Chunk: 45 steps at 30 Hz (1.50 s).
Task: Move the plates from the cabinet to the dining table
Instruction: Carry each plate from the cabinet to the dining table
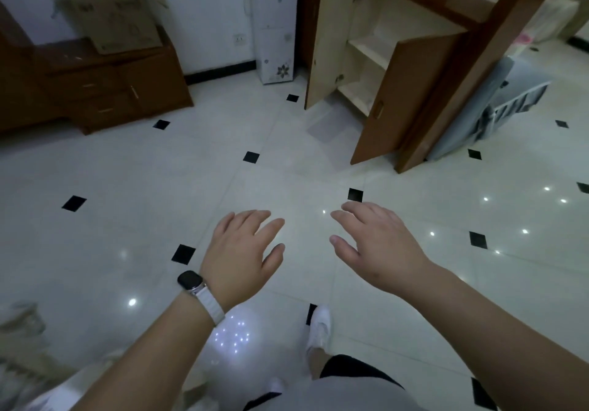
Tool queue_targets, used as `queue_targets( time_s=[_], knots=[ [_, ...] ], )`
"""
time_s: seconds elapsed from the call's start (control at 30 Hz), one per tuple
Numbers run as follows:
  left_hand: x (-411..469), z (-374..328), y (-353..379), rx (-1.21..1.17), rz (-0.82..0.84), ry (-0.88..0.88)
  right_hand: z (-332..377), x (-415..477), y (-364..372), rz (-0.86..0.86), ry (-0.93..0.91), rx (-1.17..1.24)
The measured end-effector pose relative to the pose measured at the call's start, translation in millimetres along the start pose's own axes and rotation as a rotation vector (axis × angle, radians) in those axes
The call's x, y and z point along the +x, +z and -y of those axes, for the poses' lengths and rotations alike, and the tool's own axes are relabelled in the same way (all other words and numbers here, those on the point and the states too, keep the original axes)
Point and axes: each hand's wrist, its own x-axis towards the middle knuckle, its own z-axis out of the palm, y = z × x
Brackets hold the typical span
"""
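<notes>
Head view: wooden cabinet [366, 50] upper right, both doors swung open, pale interior, light shelves showing. Plates: cannot tell where from here. Left hand [242, 251] and right hand [379, 244] held out side by side over white tile floor [127, 187], well short of cabinet; fingers of both loose, slightly spread, holding nothing. Watch [191, 281] with white band on left wrist. Cardboard box [111, 12] on brown sideboard [121, 91], upper left; print on box too blurred to read.

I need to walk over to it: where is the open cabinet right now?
In the head view the open cabinet stands at upper right, across the tiled floor, just right of the flowered white unit.
</notes>
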Motion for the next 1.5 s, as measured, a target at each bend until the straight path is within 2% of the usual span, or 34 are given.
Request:
queue_targets(
  time_s=[0.43, 0.7, 0.87, 1.0, 1.27, 1.5],
  knots=[
    [170, 11, 29, 0.118, 0.104, -0.068, -110, 164, 14, -0.001, -0.007, 0.128],
    [311, -2, 37, 0.219, 0.087, -0.002, -204, 251, -12, -0.017, -0.035, 0.103],
    [363, -8, 46, 0.21, 0.078, 0.015, -231, 280, -25, -0.059, -0.009, 0.124],
    [399, -5, 56, 0.192, 0.088, 0.035, -248, 303, -26, -0.024, 0.005, 0.134],
    [485, 28, 86, 0.148, 0.088, 0.115, -281, 372, -19, -0.036, 0.086, 0.082],
    [600, 89, 112, 0.08, 0.086, 0.207, -301, 478, -20, 0.013, 0.21, 0.013]
  ],
)
